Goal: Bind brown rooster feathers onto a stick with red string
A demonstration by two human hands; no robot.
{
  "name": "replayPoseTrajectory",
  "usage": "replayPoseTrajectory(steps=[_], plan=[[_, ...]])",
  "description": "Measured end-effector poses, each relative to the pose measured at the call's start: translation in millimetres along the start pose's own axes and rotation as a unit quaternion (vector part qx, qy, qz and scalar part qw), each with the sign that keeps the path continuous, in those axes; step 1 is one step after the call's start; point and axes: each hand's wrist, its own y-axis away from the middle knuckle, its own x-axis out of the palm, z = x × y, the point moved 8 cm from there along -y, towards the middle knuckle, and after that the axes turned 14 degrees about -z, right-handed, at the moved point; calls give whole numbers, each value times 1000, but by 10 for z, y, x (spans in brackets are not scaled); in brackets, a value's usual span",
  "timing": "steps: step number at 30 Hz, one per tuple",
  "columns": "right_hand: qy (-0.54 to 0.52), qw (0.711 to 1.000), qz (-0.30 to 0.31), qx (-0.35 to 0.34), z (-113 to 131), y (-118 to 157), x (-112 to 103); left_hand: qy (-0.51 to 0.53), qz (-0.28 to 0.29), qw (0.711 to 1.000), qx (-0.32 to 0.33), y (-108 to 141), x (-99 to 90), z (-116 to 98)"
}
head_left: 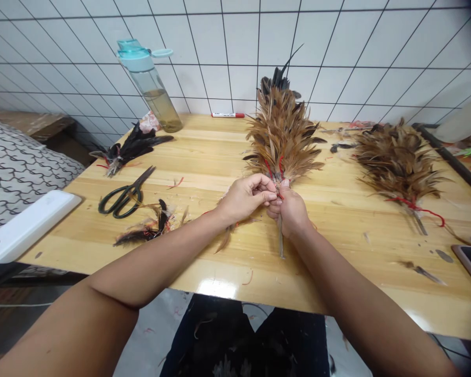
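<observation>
A feather duster [284, 131] of brown feathers with a black tip lies in front of me, its thin stick [281, 241] pointing towards me. My right hand [292, 209] is closed around the stick just below the feathers, thumb on top. Close against it, my left hand [249, 198] has thumb and fingers pinched together at the binding. Red string [281, 166] shows among the lowest feathers and between the fingertips of both hands. The fingers partly hide the tie itself.
Another brown feather duster [402, 162] tied with red string lies right. Left are black scissors [125, 196], a black feather bundle [131, 146] and loose feather scraps [153, 228]. A water bottle [157, 94] and a red-and-white marker [227, 115] stand and lie respectively near the tiled wall.
</observation>
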Motion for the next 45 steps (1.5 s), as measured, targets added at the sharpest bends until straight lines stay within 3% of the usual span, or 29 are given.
replayPoseTrajectory(steps=[5, 10, 13, 20, 27, 32, 36, 41, 43, 45], plan=[[14, 1000, -10, 0, -3, 0, -6, -92, 9, 994, 59, 37, 7, -87], [42, 998, -22, -33, 29, -1, -20, -226, 5, 960, 163, 85, 22, -275], [56, 998, 2, -23, 12, -5, 3, -272, 11, 939, 208, 93, 44, -338], [71, 997, 25, 28, -33, -11, 27, -327, 29, 906, 267, 81, 71, -363], [67, 996, 17, 49, -46, 26, 31, -402, 56, 842, 355, 126, 145, -359], [65, 997, 7, 44, -29, 34, 30, -378, 61, 841, 381, 154, 179, -377], [71, 997, -4, 41, -36, 42, 14, -334, 34, 880, 335, 84, 114, -358], [65, 997, 12, 40, -40, 63, 28, -152, -23, 984, 93, -112, -128, -133], [63, 997, 6, 46, -39, 62, 17, -84, -21, 996, 32, -144, -157, -57], [62, 997, -1, 48, -35, 56, 4, -55, -22, 998, 13, -165, -172, -21]])
